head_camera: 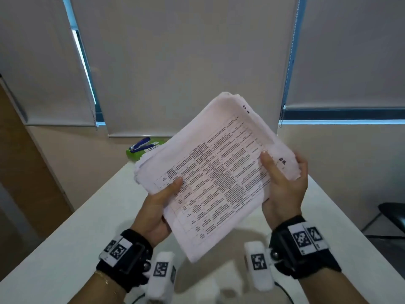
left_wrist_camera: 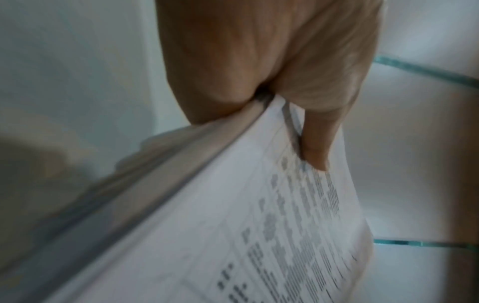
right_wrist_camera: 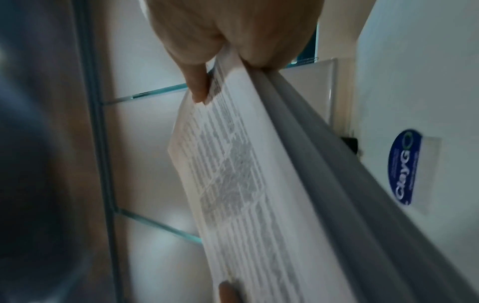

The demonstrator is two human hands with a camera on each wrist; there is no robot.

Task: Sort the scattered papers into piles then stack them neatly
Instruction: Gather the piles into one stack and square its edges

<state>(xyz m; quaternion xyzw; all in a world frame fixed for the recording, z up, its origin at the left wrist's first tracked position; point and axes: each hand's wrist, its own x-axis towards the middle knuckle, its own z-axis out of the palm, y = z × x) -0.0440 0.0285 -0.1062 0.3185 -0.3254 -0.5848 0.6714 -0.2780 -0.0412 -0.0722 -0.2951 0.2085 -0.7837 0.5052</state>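
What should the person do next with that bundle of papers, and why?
Probably tip the stack of papers upright and tap it on the white table. Both the left hand and right hand grip it in the air, and its far edges look fanned.

Left hand (head_camera: 157, 212) and right hand (head_camera: 285, 189) raised, thumbs on top, fingers (head_camera: 301, 165) curled beneath, wrists strapped.

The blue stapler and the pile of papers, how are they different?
The blue stapler is small and dark; the pile of papers is big, white and printed with tables. The stapler rests on a green pack at the far end of the table; the papers are held in the air, tilted. No hand touches the stapler, while the left hand and right hand both grip the papers.
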